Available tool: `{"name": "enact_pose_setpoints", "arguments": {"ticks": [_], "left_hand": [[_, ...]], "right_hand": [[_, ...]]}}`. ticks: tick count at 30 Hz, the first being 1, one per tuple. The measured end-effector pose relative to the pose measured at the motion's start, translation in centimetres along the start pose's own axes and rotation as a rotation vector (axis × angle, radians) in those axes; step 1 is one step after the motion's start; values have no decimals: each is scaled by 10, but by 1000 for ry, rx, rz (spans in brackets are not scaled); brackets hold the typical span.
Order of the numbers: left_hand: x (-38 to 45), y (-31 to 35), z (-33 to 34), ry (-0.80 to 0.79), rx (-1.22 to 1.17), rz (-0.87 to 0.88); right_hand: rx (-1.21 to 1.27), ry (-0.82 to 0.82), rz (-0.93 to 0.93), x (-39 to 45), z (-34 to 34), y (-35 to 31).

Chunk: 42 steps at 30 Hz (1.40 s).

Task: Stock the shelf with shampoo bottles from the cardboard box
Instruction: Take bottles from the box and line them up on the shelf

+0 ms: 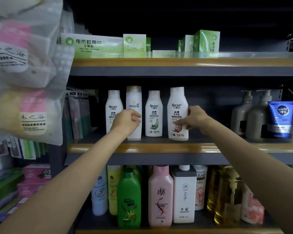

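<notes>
Middle shelf [142, 147] already has four upright bottles; my left hand [125, 123] grips the Pantene bottle [134, 102], my right hand [194, 118] pinches the rightmost Raclen bottle [177, 102], both straight ahead, box nowhere visible

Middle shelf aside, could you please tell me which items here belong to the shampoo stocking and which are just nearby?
Part of the job:
Pantene bottle, held by left hand
Coconut Raclen bottle, held by right hand
Other two Raclen bottles

Just nearby:
Green boxes
Pump bottles
Nivea tube
Hanging packets
</notes>
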<state>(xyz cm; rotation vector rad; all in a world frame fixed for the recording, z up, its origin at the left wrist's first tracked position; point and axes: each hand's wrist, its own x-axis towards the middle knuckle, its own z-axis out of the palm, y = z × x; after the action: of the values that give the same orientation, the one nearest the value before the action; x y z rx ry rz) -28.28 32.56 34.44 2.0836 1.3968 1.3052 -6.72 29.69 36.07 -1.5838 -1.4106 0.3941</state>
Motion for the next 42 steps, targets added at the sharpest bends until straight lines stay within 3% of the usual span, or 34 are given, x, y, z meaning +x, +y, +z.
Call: {"name": "enact_pose_setpoints", "arguments": {"ticks": [18, 34, 42], "left_hand": [[0, -15, -6, 81, 286, 123], [-2, -15, -4, 22, 252, 93], [-24, -1, 5, 263, 157, 299]], "right_hand": [[169, -202, -5, 14, 38, -9], [-46, -70, -42, 12, 67, -23], [-70, -103, -64, -2, 46, -17]]}}
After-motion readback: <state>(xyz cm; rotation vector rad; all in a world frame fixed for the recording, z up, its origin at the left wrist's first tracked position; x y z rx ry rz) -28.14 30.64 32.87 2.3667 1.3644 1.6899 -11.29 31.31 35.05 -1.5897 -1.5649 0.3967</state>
